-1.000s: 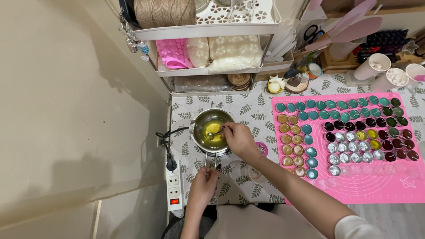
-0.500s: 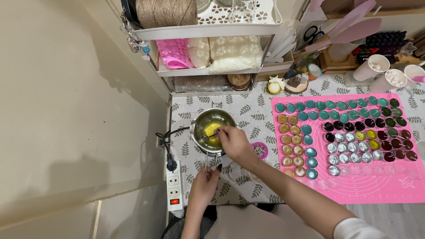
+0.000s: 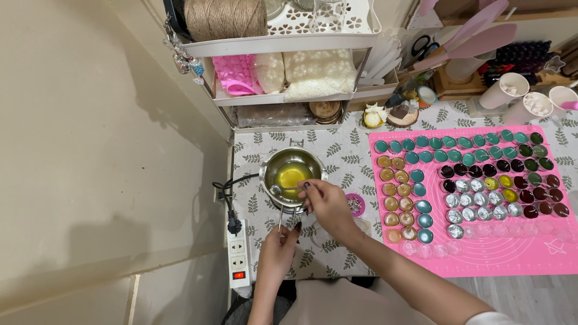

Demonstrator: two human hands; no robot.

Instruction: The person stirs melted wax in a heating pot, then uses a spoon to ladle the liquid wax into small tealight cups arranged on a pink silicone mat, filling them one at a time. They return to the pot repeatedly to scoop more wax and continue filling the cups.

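— What do the hands hold, seen from the head camera?

— The right hand (image 3: 325, 201) pinches a small metal spoon (image 3: 282, 190) over one steel pot (image 3: 291, 173) of yellow liquid. The left hand (image 3: 278, 248) is closed around the pot's thin handle (image 3: 280, 218), at the near edge of the leaf-patterned counter (image 3: 337, 150).

— And beside them?

— One pink mat (image 3: 512, 253) lies to the right, carrying rows of small round tins (image 3: 475, 180) in teal, gold, dark and silver; too many and too small to count surely. One white power strip (image 3: 238, 260) sits left of the left hand. Two white cups (image 3: 524, 96) stand at the far right, one twine spool (image 3: 224, 17) on the shelf rack (image 3: 289, 42).
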